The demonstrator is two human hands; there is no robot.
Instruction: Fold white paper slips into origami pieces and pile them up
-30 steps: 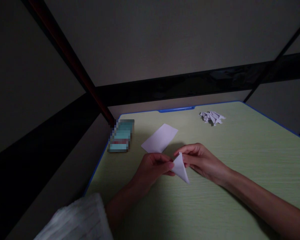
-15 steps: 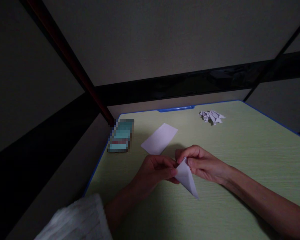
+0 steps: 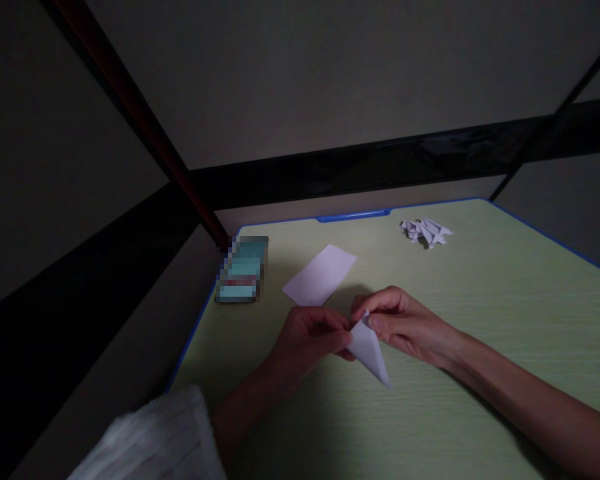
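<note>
Past the right hand (image 3: 409,324), tabletop (image 3: 380,260) lies free until the folded figures (image 3: 429,232).

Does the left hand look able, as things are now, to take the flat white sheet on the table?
Probably not right away: the left hand pinches the folded paper. The flat sheet itself lies just beyond, with nothing on it.

Below the left hand (image 3: 310,341) and right hand (image 3: 405,323), a pale-green wood-grain tabletop (image 3: 510,300) with a blue ledge (image 3: 354,216) on the far edge. Just beyond the left hand, a white paper sheet (image 3: 320,275) lying flat; farther left, a pixelated phone-like device (image 3: 243,270). Well beyond the right hand, folded white paper shapes (image 3: 427,233); past both hands, a grey wall (image 3: 330,80) with a black band (image 3: 355,169).
</note>
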